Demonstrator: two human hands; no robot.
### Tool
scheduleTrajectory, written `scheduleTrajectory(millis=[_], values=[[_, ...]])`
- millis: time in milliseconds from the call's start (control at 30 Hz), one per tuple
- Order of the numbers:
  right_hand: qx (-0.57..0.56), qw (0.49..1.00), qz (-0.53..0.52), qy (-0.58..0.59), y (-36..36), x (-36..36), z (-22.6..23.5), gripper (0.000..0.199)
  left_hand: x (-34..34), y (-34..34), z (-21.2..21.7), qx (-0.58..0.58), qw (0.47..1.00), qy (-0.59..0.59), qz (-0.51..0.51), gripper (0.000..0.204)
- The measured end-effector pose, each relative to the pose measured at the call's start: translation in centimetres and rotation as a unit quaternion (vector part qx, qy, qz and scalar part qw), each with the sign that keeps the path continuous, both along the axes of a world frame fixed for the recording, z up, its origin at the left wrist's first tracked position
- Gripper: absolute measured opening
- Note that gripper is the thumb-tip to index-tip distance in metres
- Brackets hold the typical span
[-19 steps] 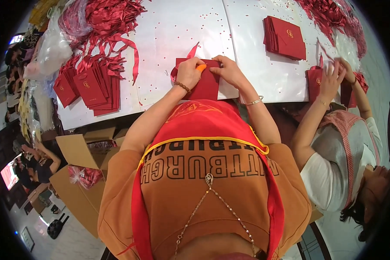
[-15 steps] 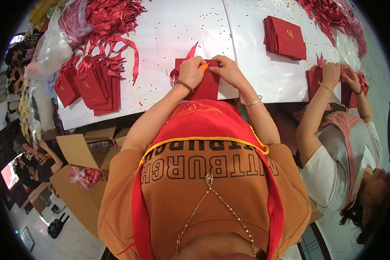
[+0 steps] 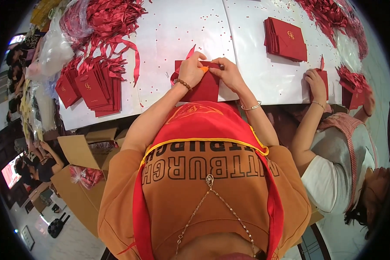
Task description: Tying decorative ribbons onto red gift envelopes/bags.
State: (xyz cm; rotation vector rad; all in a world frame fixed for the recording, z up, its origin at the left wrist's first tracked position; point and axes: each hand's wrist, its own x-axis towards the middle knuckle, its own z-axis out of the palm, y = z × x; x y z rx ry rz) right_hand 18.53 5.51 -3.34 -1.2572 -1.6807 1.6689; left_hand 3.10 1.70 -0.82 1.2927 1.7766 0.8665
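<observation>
Pinching the red envelope (image 3: 203,84) between them, left hand (image 3: 191,69) and right hand (image 3: 229,73) grip its top edge

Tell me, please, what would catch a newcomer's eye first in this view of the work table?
Probably the sheer red on the white table: both of the person's hands, left hand and right hand, pinch a red envelope at the near edge, with a small orange tool between them. A fanned pile of envelopes with ribbons lies to the left, a neat stack of envelopes to the upper right, where a co-worker's hand presses another.
</observation>
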Motion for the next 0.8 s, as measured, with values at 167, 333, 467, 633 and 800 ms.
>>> scheduleTrajectory(millis=[167,333,467,633,800], values=[[0.087,0.995,0.001,-0.039,-0.6,-0.2,1.6,0.018,0.2,-0.2,0.0,0.012,0.999,0.025,-0.03,0.017],[0.159,0.986,0.007,-0.056,-1.1,-0.2,2.3,0.018,0.5,-0.5,0.7,-0.063,0.994,-0.087,0.017,0.016],[0.143,0.987,0.017,-0.067,-1.0,0.3,2.5,0.019,0.7,-1.0,0.4,-0.058,0.962,-0.26,0.05,0.017],[0.11,0.994,0.02,-0.017,-1.1,0.4,2.6,0.019,-0.3,-1.0,0.7,-0.05,0.973,-0.223,-0.004,0.018],[0.199,0.978,0.046,-0.028,-1.6,0.3,3.1,0.018,-1.9,0.5,4.2,0.012,0.942,0.25,-0.224,0.023]])
